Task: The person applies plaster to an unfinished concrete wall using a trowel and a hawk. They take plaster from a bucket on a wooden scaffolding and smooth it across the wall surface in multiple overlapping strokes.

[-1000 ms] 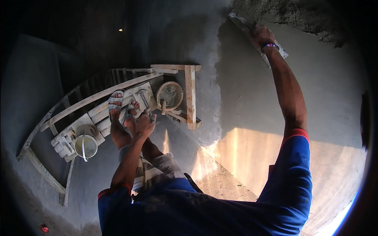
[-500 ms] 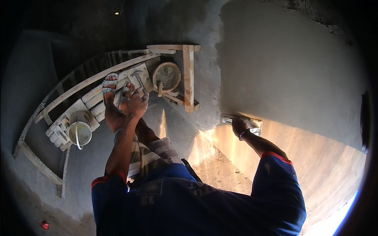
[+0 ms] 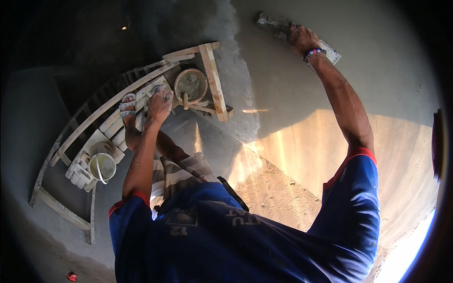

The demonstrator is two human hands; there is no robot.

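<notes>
My right hand (image 3: 303,39) grips a plastering trowel (image 3: 332,53) and holds its blade against the smooth grey plastered wall (image 3: 377,61), high up on the right. Its arm is stretched far out, and a beaded bracelet is on the wrist. My left hand (image 3: 159,106) hangs in front of my body, above the plank by my foot. Its fingers are curled in, and whatever may be inside them is hidden. Just beyond it, a flat tool (image 3: 159,85), partly covered by the hand, lies on the plank. Close by stands a round tub of wet mortar (image 3: 191,85) with a handle sticking out.
I stand on a wooden scaffold with a long curved-looking rail (image 3: 115,98) and an upright timber (image 3: 213,80). A white bucket (image 3: 103,167) with a handle sits on the planks at left. Sunlight falls on the lower wall; rough ground (image 3: 278,193) lies below.
My right hand has swept the trowel upward along the wall, from the sunlit edge into the shaded part. My left hand has moved slightly up, and the view has shifted a little.
</notes>
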